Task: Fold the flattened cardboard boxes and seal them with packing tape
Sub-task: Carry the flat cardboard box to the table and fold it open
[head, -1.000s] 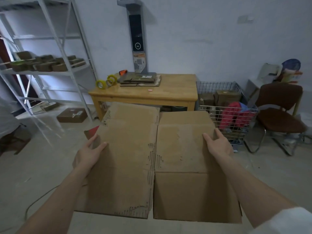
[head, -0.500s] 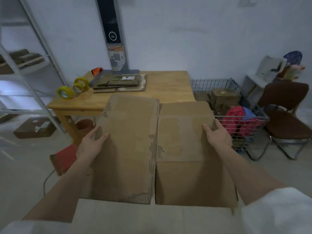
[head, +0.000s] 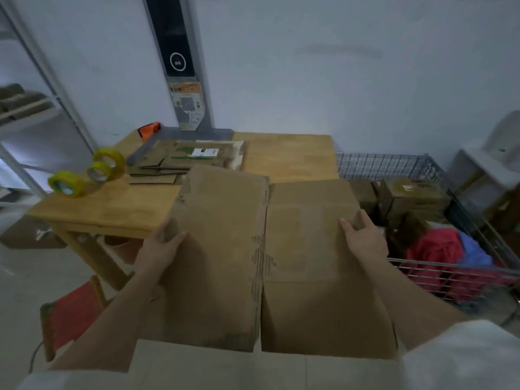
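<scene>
Now a flattened cardboard box (head: 261, 257) hangs between my hands, over the counter's (head: 284, 156) near edge.
My left grip (head: 161, 250) and right grip (head: 363, 239) pinch its side edges, fingers hidden behind; tape rolls (head: 87, 175) sit on the counter, blurred.

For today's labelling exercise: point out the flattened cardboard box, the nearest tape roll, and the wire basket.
flattened cardboard box (head: 225, 249): head view, left panel's face.
nearest tape roll (head: 66, 183): head view, yellow outer band.
wire basket (head: 382, 164): head view, back mesh wall.
</scene>
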